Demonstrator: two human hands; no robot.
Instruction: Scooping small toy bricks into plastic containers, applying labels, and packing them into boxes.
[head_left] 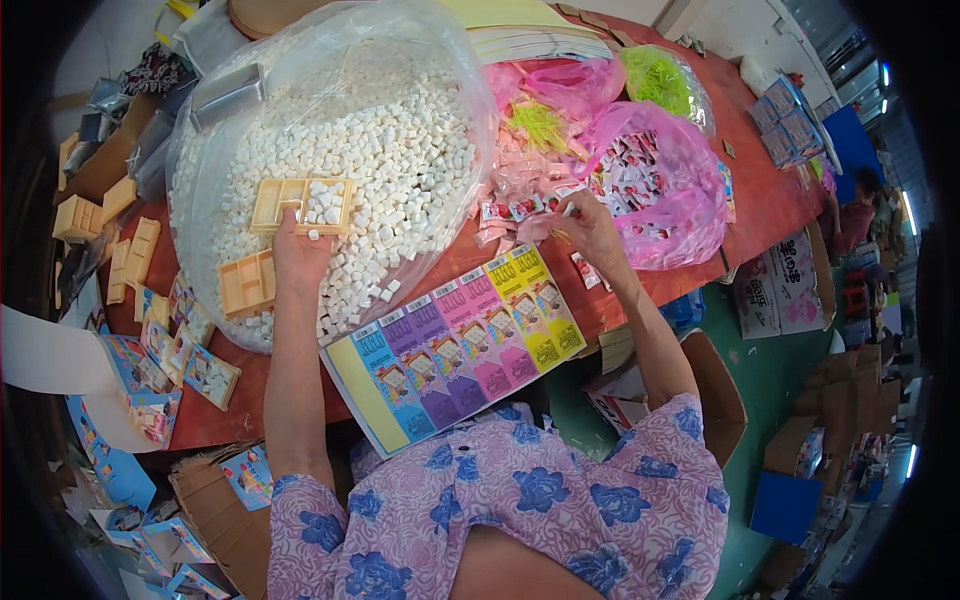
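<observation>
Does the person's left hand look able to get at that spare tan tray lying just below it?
Probably yes. The left hand holds a tan tray over the white cubes, and the spare tray lies uncovered beside the wrist.

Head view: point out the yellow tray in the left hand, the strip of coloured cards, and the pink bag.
yellow tray [285, 198], head view, on its empty left compartment.
strip of coloured cards [462, 345], head view, mid-strip.
pink bag [668, 190], head view, its bulging side.

Short-sleeved top [520, 500] — pale pink-lilac with big blue flowers — both forearms bare.
</observation>
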